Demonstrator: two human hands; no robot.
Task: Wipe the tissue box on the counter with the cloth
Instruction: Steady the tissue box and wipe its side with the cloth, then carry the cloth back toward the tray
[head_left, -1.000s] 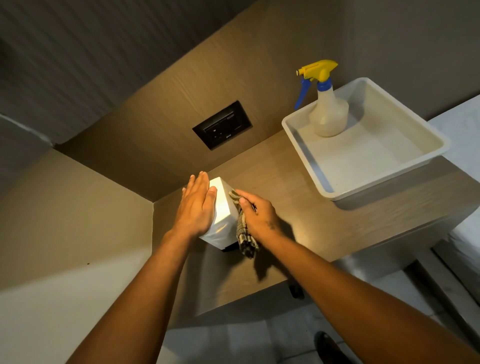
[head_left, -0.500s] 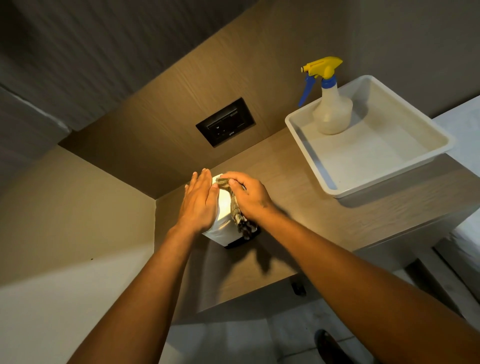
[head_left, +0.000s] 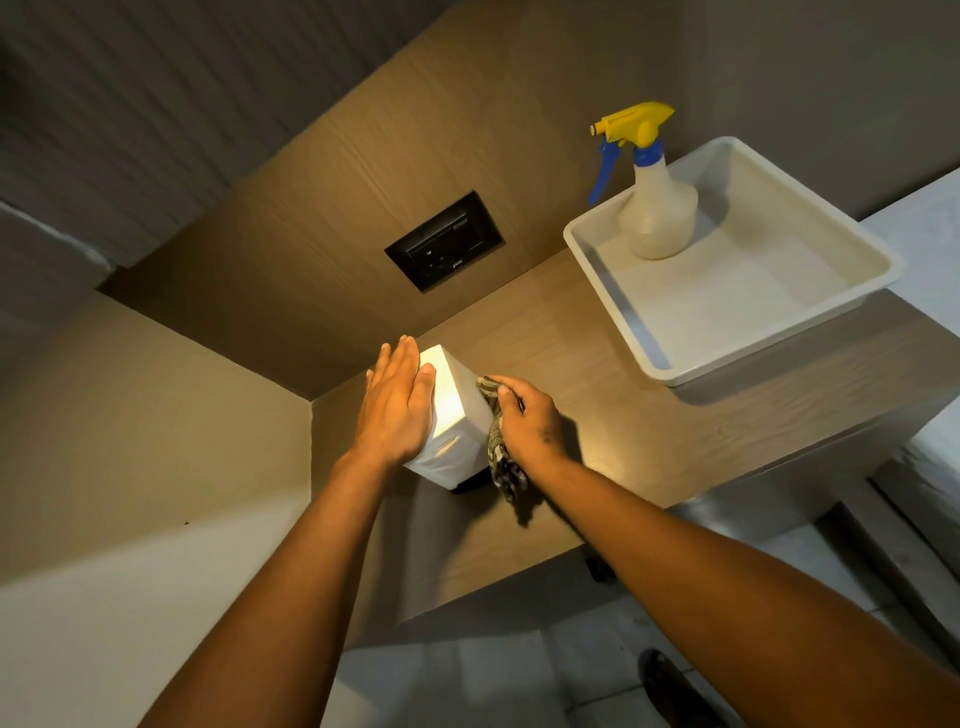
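While left hand (head_left: 397, 410) steadies, cloth (head_left: 496, 447) against tissue box (head_left: 457, 421)

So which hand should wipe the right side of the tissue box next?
Right. The right hand already grips the cloth against that side of the tissue box, while the left hand lies flat on the other side, steadying it.

Spray bottle (head_left: 655, 208) in tray (head_left: 618, 291); perhaps socket (head_left: 444, 240).
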